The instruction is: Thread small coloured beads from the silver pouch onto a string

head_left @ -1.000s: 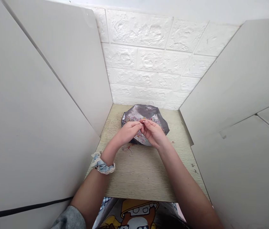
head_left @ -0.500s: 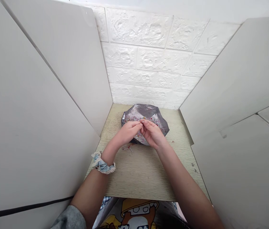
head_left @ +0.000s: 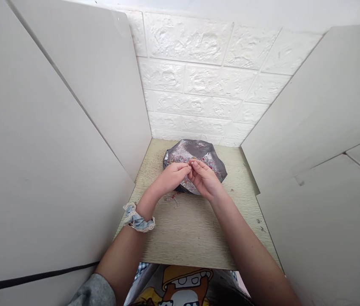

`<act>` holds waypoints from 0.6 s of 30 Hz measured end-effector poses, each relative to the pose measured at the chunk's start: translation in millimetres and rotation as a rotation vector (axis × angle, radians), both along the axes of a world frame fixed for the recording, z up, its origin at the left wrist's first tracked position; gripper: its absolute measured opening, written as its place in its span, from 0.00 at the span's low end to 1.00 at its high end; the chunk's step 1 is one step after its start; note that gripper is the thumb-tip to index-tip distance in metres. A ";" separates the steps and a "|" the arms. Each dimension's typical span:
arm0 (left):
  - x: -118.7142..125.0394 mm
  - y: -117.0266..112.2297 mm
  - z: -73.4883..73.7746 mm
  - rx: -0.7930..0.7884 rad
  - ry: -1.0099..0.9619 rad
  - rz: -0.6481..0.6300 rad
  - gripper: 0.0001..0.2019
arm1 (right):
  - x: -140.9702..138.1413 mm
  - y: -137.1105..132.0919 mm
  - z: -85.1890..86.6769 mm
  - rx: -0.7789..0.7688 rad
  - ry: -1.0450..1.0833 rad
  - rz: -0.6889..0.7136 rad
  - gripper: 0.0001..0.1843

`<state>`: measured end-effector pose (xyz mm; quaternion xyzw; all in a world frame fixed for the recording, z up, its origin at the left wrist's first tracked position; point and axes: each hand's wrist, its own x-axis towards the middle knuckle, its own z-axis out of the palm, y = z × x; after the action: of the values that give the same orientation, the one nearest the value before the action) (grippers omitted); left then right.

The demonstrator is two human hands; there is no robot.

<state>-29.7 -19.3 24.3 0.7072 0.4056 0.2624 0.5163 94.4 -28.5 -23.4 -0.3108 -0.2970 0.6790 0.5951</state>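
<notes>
My left hand (head_left: 174, 176) and my right hand (head_left: 204, 178) meet fingertip to fingertip over an open grey bag with a silvery lining (head_left: 195, 146). Many small coloured beads (head_left: 214, 163) lie in the bag. Both hands are closed in a pinch. Something tiny, perhaps a bead, sits between the fingertips, too small to make out for sure. On the table by the bag's near left edge lies a short string of pale and red beads (head_left: 171, 197). A blue scrunchie with lace trim (head_left: 139, 219) is round my left wrist.
The pale wooden table (head_left: 192, 238) is closed in by white panels (head_left: 71, 140) on the left and right and a white brick-pattern wall (head_left: 195, 78) behind. Two small shiny bits (head_left: 259, 225) lie near the right edge. A dark cord (head_left: 39, 277) runs along the lower left.
Hardly anything differs. The fingertips stay together over the bag, with only a slight shift of the fingers and of the whole view.
</notes>
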 end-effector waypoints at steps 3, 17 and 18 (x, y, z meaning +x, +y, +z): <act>0.3 -0.2 0.1 -0.008 -0.006 -0.006 0.11 | -0.3 0.0 -0.5 0.001 0.001 0.006 0.07; -0.3 -1.6 2.7 0.007 -0.003 -0.004 0.11 | 0.6 -1.5 -0.2 0.003 0.000 0.024 0.06; -0.5 -1.6 2.7 0.012 0.000 -0.004 0.11 | 0.6 -1.5 -0.2 0.004 -0.006 0.027 0.06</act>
<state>-30.1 -20.9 27.0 0.7112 0.4025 0.2639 0.5124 95.0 -30.0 -23.7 -0.3074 -0.3044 0.6856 0.5855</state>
